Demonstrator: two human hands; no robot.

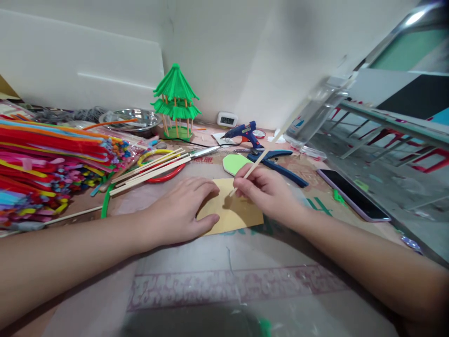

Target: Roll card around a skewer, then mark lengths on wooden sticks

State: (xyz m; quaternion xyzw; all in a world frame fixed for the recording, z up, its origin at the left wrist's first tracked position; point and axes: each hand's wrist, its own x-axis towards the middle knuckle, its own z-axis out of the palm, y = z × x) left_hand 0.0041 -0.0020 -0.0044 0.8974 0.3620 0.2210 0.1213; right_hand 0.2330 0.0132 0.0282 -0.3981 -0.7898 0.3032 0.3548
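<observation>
A tan piece of card (233, 217) lies flat on the table. My left hand (187, 206) rests on its left side, thumb and fingers spread apart. In my right hand (264, 187) a thin wooden stick (256, 164) is pinched like a pen, its lower tip at the card's surface and its upper end slanting up to the right. Just beyond the card sits a light green piece with cut corners (235, 164). More wooden sticks (150, 172) lie in a loose bundle past my left hand.
Colourful pipe cleaners (52, 150) are heaped at the left. A green pagoda model (176, 105) stands at the back, near a metal bowl (135, 119), a small digital clock (227, 119) and a blue glue gun (243, 133). Blue-handled pliers (280, 166), a phone (352, 193) and a clear bottle (317, 112) are at right.
</observation>
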